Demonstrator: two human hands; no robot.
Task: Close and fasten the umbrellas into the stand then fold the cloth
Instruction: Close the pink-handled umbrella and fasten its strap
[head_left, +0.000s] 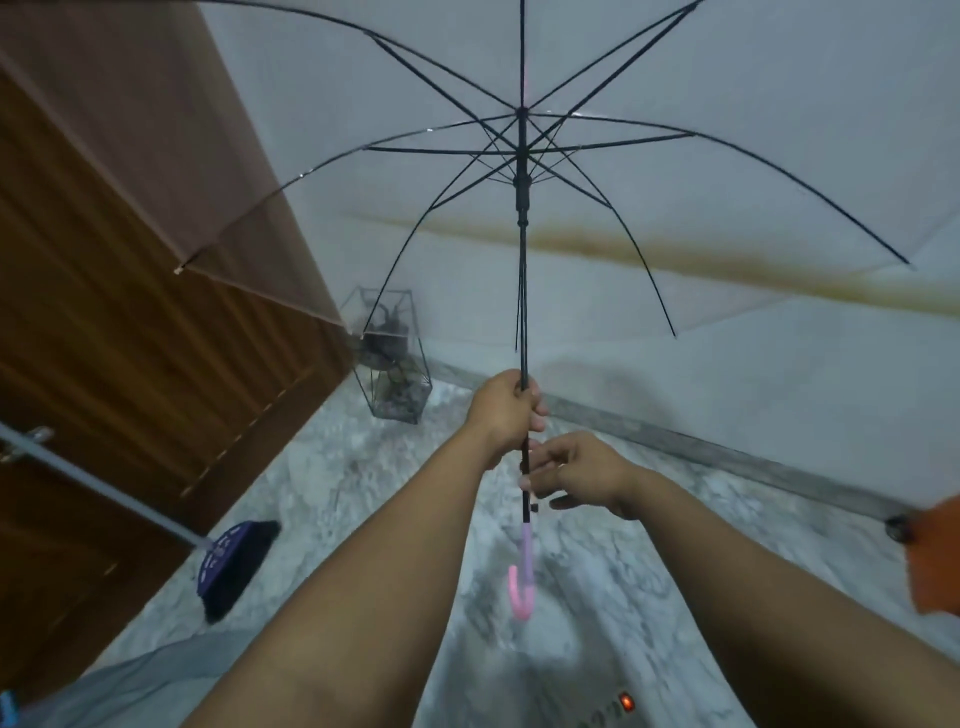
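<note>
The left hand (506, 410) grips the black shaft of the open transparent umbrella (522, 291); the right hand (576, 475) pinches it lower. At ten o'clock, a wire geometric stand (397, 364) holds dark umbrellas.

We see through a single wide-angle head camera, looking forward and down along both forearms. It sits close to the hands, taking in the marble floor (363, 483), the wooden door (104, 322) at left and the white wall (727, 130) ahead.
</note>
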